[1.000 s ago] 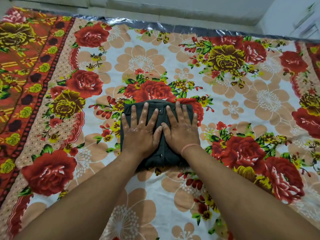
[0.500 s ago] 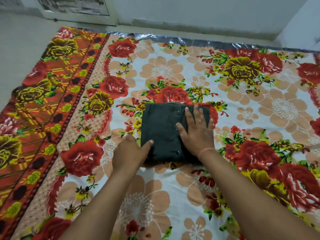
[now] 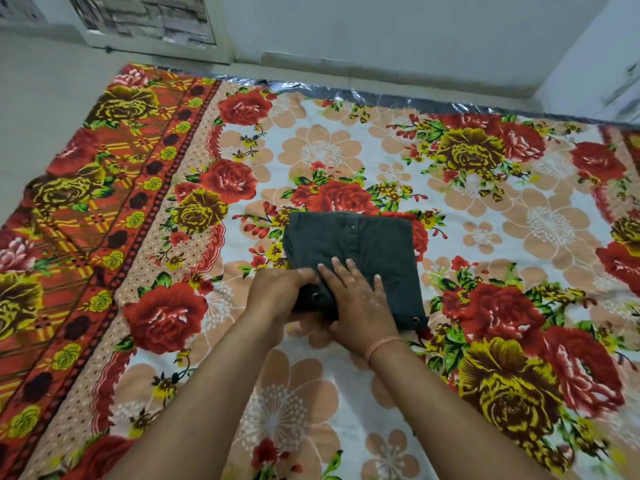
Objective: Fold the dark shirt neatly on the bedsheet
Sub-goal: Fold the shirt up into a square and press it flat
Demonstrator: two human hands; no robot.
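Floral bedsheet [image 3: 519,237] covers the floor. Just beyond and under both hands lies the folded dark shirt [image 3: 374,244]. The left hand [image 3: 280,292] pinches its near-left edge, and beside it the right hand [image 3: 360,303] presses flat, fingers straight.

Dark grey-green shirt [image 3: 374,247] on red, peach and white floral bedsheet [image 3: 519,237].

Bright, even, diffuse indoor light, shadows soft and weak, specular glare on the shiny strip [image 3: 381,98] along the far edge of the bedsheet [image 3: 519,220], wide-angle bowing of straight lines toward the frame borders, blur at right and lower margins, centre sharp.
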